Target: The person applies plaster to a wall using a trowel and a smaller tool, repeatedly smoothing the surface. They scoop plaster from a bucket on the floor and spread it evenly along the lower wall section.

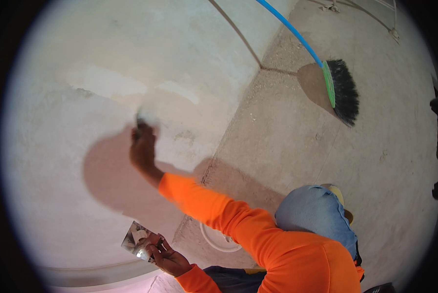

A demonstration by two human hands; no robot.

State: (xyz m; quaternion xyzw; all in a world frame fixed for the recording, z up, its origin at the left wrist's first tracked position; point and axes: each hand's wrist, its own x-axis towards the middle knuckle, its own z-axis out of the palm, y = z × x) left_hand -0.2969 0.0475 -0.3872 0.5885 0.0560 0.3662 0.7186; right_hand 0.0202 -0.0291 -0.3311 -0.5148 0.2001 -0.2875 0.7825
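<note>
R hand [143, 145] has fingers curled round a blurred tool [140, 120] up at the wall [48, 166]; can't tell if it's touching. L hand [171, 260], lower, pinches a shiny plate [132, 239] btwn thumb & fingers, nr wall. Broom [343, 93] on floor [282, 132], well apart.

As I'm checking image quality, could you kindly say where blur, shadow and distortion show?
Head view: motion blur on the tool in the right hand; a shadow on the wall below that hand; the broom handle bowed, likely by the lens.
</note>
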